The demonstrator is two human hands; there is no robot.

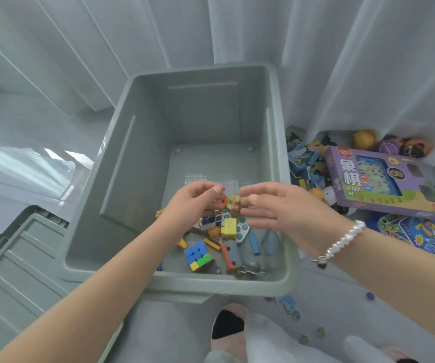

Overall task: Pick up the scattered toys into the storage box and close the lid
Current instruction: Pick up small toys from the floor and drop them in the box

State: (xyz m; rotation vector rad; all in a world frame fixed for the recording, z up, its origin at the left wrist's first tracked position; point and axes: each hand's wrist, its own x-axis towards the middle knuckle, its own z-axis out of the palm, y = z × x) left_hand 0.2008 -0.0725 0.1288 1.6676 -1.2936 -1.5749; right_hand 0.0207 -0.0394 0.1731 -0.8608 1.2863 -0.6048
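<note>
White sheer curtains (316, 48) hang in vertical folds across the full rear of the scene and reach the floor (22, 142). The floor is pale grey and glossy. Bright daylight passes through the fabric and forms reflections on the floor at left.

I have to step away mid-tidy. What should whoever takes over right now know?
Left hand and right hand: both over the open storage box, with a small yellowish toy between their fingertips; who grips it is unclear.
In the box: two puzzle cubes, a yellow block, other small pieces.
Still on the floor: the purple game box, puzzle pieces, balls, marbles.
The lid lies off, left of the box.
Left: drop the toy, gather the rest, close the lid.
</note>
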